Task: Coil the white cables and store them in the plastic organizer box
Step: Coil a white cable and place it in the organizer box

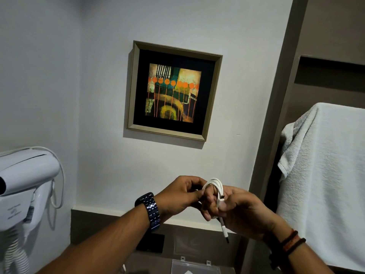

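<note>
White cable [215,189] loops around right grip [235,210] fingers; left grip [181,194] pinches its strand.

A: What crowds the plastic organizer box [195,267] from its left?

B: The wall-mounted hair dryer [23,186] juts out well to its left, cord [59,186] looping off its side. Between dryer and box the space is open.

A: And to its right?

B: A white towel [324,184] hangs there, close beside the box, closing off that flank.

A: Above the box?

B: Both hands meet there, the left hand [177,196] and right hand [243,212] wound in white cable [215,186]. The framed picture [173,89] sits flat on the wall above
</note>
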Available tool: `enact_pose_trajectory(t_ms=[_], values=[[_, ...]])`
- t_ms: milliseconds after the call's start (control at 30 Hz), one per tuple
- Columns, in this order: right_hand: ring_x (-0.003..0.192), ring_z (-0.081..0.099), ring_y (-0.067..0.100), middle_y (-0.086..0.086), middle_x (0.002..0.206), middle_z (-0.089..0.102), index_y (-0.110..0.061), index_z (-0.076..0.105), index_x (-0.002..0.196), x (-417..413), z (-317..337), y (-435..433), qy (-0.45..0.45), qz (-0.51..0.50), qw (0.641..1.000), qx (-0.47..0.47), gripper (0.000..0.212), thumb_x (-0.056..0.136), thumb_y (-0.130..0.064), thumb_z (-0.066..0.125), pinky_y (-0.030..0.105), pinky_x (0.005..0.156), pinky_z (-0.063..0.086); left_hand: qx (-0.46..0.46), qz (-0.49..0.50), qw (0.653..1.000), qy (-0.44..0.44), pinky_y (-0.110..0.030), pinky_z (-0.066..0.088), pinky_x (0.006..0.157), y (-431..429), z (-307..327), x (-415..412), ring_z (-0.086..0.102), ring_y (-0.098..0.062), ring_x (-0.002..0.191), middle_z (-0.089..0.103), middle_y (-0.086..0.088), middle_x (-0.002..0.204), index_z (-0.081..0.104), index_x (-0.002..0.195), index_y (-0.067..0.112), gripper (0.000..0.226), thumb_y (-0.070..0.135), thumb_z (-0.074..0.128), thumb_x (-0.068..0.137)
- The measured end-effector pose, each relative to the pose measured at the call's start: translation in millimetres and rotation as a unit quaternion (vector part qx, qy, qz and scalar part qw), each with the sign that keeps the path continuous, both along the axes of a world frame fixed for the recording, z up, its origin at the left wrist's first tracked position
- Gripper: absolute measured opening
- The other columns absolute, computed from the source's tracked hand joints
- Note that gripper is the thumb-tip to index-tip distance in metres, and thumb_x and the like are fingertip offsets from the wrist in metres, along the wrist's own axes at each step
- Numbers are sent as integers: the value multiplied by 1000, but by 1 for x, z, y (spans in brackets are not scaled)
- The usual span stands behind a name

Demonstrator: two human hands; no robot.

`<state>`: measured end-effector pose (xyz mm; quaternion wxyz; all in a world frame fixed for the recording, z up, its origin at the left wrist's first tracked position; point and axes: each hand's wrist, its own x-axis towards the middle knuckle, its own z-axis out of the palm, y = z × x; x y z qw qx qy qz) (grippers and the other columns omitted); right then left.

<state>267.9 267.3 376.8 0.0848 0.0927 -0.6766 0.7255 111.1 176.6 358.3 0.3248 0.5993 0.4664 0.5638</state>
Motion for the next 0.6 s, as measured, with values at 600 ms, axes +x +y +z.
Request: enact_pose_trajectory(t_ms=[600], values=[[78,73,20,2,93,75,-17,68,111,-24,-67,6,122,-545,813,165,24,92,-9,56,38,69,61,-27,155,987,-26,-24,59,66,20,-43,-5,65,-17,73,65,-15,90,63,100,1,17,10,52,92]])
